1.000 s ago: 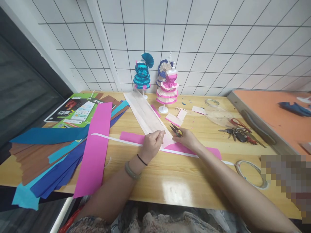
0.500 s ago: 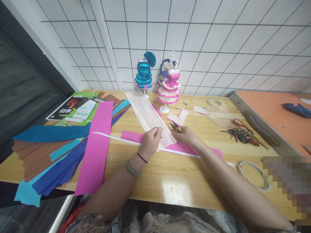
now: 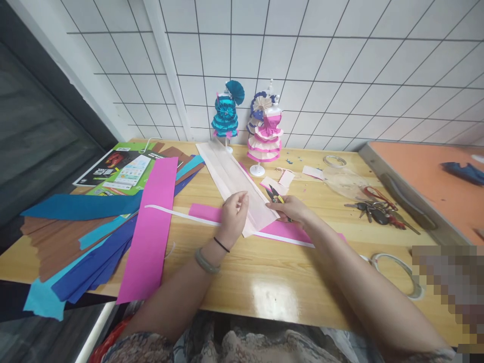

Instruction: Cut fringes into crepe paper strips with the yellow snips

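My left hand (image 3: 234, 214) is closed, its fingers curled over the pale pink paper strip (image 3: 234, 176); what they pinch, if anything, is too small to tell. My right hand (image 3: 289, 207) holds small dark snips (image 3: 277, 195) with yellow parts, blades pointing away from me, beside the strip's near right edge. Beneath the pale strip lies a pink paper piece (image 3: 204, 212), with a thin white tape strip (image 3: 181, 215) running along it. A wide pink sheet (image 3: 153, 227) lies to the left.
Doll stands in teal (image 3: 226, 117) and pink (image 3: 265, 136) paper dresses are at the back. Blue strips (image 3: 94, 269) and brown paper (image 3: 56, 242) lie left. Keys (image 3: 378, 214), a tape roll (image 3: 399, 275) and paper scraps (image 3: 313, 172) sit right.
My left hand has risen slightly off the strip's near end, its fingers looser. The near end of the pale strip has shifted a little right, with my right hand and the snips.
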